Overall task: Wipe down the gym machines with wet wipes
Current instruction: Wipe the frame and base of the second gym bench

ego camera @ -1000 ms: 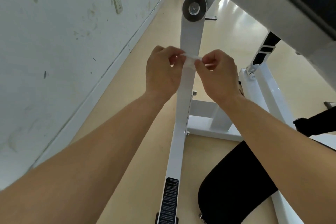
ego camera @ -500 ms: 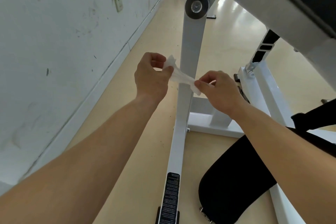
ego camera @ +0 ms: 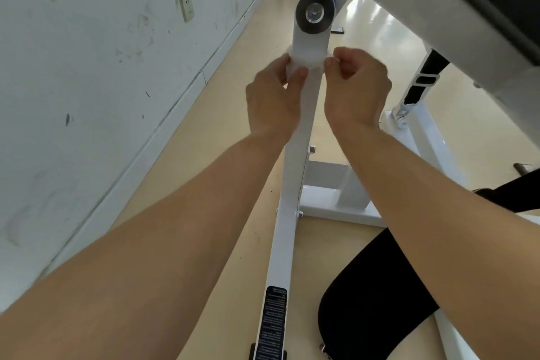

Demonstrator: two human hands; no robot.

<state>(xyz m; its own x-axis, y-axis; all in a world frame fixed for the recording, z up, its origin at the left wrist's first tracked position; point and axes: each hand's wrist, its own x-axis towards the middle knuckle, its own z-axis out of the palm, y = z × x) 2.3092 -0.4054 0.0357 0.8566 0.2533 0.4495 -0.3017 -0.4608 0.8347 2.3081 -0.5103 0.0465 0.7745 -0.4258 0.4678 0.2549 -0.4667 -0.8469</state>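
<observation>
The wet wipe (ego camera: pixel 305 63) lies across the upright post (ego camera: pixel 298 155) just below the pivot disc (ego camera: pixel 315 14), with the left hand (ego camera: pixel 273 99) and right hand (ego camera: pixel 358 88) at either end. The wall (ego camera: pixel 87 67) stands to the left.

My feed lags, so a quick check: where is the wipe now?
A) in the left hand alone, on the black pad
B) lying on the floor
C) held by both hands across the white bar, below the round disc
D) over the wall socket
C: the left hand and the right hand each pinch an end of the wipe, which spans the white bar below the round disc.
</observation>
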